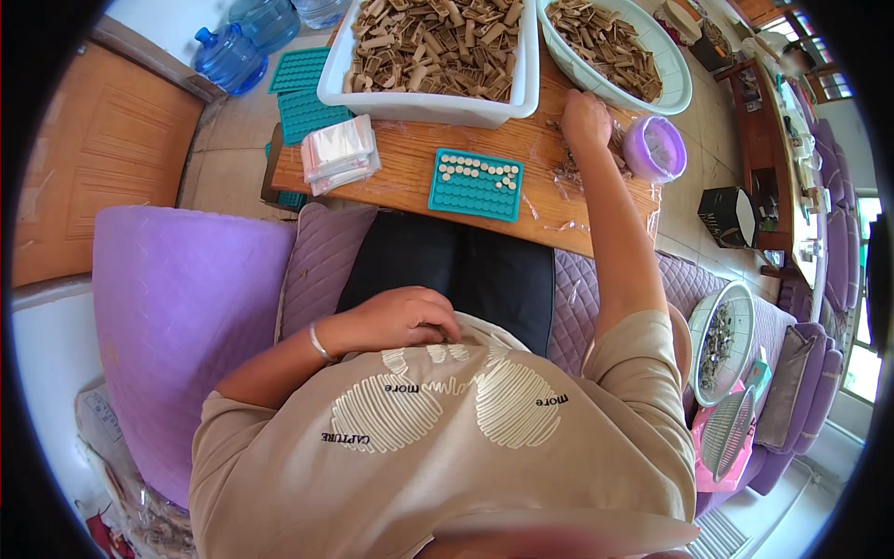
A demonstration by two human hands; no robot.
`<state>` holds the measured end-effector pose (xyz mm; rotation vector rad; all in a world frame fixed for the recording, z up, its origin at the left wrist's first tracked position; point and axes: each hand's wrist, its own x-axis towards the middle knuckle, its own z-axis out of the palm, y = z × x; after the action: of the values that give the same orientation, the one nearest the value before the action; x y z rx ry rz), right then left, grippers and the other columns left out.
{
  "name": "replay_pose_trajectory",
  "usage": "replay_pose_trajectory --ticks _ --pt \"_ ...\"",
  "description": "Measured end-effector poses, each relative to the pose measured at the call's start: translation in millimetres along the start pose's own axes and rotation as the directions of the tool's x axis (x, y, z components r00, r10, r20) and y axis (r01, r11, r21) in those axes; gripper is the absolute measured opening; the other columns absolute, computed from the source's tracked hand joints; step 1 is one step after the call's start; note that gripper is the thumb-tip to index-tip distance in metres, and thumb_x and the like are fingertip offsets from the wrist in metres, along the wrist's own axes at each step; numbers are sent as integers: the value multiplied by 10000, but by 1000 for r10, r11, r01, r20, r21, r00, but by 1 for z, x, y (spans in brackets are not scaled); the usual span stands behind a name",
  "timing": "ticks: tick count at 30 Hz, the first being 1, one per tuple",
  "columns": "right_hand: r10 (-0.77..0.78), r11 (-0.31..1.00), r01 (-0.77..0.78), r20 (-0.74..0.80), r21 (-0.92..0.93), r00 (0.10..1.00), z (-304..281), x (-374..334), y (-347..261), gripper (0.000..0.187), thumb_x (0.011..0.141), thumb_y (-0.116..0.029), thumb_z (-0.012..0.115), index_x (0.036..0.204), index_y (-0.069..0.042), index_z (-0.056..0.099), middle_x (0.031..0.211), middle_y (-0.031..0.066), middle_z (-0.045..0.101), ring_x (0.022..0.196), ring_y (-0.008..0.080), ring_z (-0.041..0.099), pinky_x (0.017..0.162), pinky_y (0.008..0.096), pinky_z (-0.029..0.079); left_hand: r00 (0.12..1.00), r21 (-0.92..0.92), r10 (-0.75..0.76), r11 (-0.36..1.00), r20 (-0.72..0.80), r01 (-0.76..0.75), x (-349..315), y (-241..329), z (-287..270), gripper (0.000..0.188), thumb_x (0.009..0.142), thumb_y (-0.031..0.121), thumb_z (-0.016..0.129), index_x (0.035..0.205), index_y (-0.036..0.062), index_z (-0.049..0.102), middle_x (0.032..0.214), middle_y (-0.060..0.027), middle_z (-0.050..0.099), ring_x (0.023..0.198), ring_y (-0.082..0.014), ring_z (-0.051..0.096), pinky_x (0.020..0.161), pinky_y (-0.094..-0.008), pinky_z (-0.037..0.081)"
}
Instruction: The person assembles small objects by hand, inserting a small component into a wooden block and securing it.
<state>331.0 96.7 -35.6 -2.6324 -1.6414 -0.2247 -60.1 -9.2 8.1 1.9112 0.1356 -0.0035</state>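
In the head view, the right hand (pixel 585 119) reaches to the far right of the worktop (pixel 400 177), between the white tub (pixel 419 109) and the oval basket (pixel 680 88), its fingers bent down and mostly hidden, so I cannot tell whether they grip anything. Under and beside its wrist lies a small heap (pixel 570 171) of brown bits, with the purple bowl (pixel 637 156) just right of it. The left hand (pixel 405 317) rests near, against the shirt (pixel 447 475), fingers curled, contents unclear; left of the heap sits a green tray (pixel 466 203) partly set with white discs (pixel 461 160).
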Motion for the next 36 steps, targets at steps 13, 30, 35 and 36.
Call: replay_pose_trajectory --ticks 13,30,35,36 --pt "238 -160 269 -227 950 944 -138 -140 -35 114 900 -51 553 1001 -3 570 857 66 595 748 138 570 663 271 482 729 -482 -158 837 -666 -259 45 27 -15 260 910 61 599 1167 25 595 989 -30 619 851 -103 572 772 -247 482" --pt "103 -121 -49 62 991 993 -122 -278 -87 78 876 -25 657 927 -21 599 771 -21 586 600 27 483 525 167 378 762 -569 -152 758 -630 -318 40 34 14 194 899 65 630 1082 5 606 1031 -60 627 928 -128 595 824 -272 499" --pt "135 335 180 -236 925 962 -118 -283 -93 86 822 1 678 841 -14 595 735 27 555 620 107 517 547 239 412 790 -562 -130 770 -600 -300 40 31 16 211 891 65 638 1088 3 594 1060 -68 622 978 -137 594 856 -281 498" --pt "103 425 217 -285 879 953 -124 -281 -94 98 792 8 688 811 -12 593 730 57 547 633 139 527 566 260 425 791 -563 -129 769 -599 -301 40 29 16 211 891 65 638 1088 3 594 1060 -68 622 978 -137 594 856 -281 498"
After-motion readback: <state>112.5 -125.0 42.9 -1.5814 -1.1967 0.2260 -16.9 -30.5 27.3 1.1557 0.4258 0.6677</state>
